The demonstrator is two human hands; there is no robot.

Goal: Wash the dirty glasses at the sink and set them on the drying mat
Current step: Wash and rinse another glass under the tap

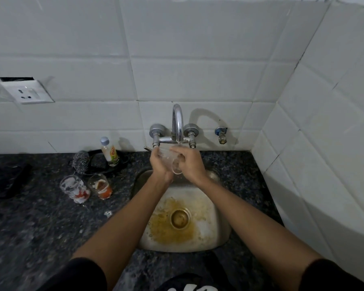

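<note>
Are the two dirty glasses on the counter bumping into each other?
Apart. The head view shows dark counter between the soapy glass and the orange-stained glass.

wall socket (27, 92), soap bottle (110, 151) beside steel scrubber (81, 161) (on counter).

Speckled dark countertop (40, 227), white tiles (198, 80)

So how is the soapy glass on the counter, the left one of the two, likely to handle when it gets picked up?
The soapy glass looks streaked with white foam, so it is probably slippery to wet fingers. It seems to be thin clear glass, so likely fragile against the stone counter. It stands upright close beside the other dirty glass, so a careless reach might knock the two together.
</note>
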